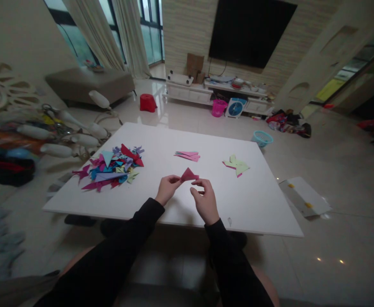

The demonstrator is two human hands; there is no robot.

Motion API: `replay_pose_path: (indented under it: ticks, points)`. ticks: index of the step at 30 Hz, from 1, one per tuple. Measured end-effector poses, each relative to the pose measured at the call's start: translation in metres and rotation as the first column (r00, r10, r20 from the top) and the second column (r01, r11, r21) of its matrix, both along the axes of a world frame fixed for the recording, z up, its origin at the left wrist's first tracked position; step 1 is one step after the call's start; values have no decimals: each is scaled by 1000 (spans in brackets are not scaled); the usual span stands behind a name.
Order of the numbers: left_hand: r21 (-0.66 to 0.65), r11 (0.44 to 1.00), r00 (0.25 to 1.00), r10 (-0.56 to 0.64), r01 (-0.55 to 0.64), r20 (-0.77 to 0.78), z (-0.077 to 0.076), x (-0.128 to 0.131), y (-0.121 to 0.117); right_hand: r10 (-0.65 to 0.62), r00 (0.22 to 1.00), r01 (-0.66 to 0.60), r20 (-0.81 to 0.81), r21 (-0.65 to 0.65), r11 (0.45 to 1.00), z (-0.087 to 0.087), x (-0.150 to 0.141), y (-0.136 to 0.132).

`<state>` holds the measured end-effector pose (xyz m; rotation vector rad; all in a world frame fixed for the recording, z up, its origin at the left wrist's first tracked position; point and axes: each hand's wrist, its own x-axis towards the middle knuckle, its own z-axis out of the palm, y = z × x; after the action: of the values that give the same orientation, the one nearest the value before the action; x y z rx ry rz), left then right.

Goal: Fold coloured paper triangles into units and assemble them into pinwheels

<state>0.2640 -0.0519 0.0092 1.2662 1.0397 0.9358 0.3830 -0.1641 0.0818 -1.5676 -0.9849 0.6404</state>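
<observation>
Between my two hands, just above the front half of the white table [161, 140], is a dark pink folded paper piece [188, 174] with a pointed top. My left hand [168, 189] pinches its left corner between thumb and fingers. At the paper's right end, the index finger of my right hand [206, 201] touches the edge; its thumb is apart from the fingers, and the hand does not close on the paper. Beyond my hands lies a small stack of pink folded papers [188, 155].
A heap of colourful folded paper shapes [113, 168] covers the table's left side. Green and pink folded papers [236, 165] lie to the right. A small clear item [229, 221] rests near the front edge. A blue basket [262, 137] stands beyond the right edge.
</observation>
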Motion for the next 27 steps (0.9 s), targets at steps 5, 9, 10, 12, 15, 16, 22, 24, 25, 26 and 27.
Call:
replay_pose_path:
  ticks: [5,9,10,12,15,16,22,24,25,26,27]
  points:
    - [-33,995,991,91,-95,-101,-23,6,24,60,997,-58,51,-39,998,6,7,-11]
    - [290,951,845,241,-108,-477,-16,18,69,111,993,-110,31,-39,993,8,8,-11]
    - [328,939,811,268,-100,-519,-13,22,82,118,993,-117,28,-35,992,8,8,-11]
    - [368,927,772,287,-74,-568,-11,33,107,125,991,-123,41,-30,992,7,6,-10]
    - [406,914,739,286,-18,-610,-14,53,138,129,987,-125,96,-46,991,4,3,-10]
    - [419,908,731,283,4,-621,-16,60,147,134,984,-128,116,-56,990,3,2,-10]
    - [480,872,707,279,96,-650,-29,99,190,163,965,-146,205,-95,985,-7,-10,-5]
    - [477,868,701,252,142,-667,-37,106,195,193,955,-166,227,-133,977,-10,-14,-2]
    - [465,868,696,226,174,-682,-42,108,194,209,949,-176,237,-151,973,-10,-16,0]
    - [448,869,688,195,209,-699,-47,109,192,224,943,-187,245,-164,968,-11,-18,2]
    - [430,870,679,166,241,-715,-53,109,189,238,938,-198,251,-173,965,-12,-20,4]
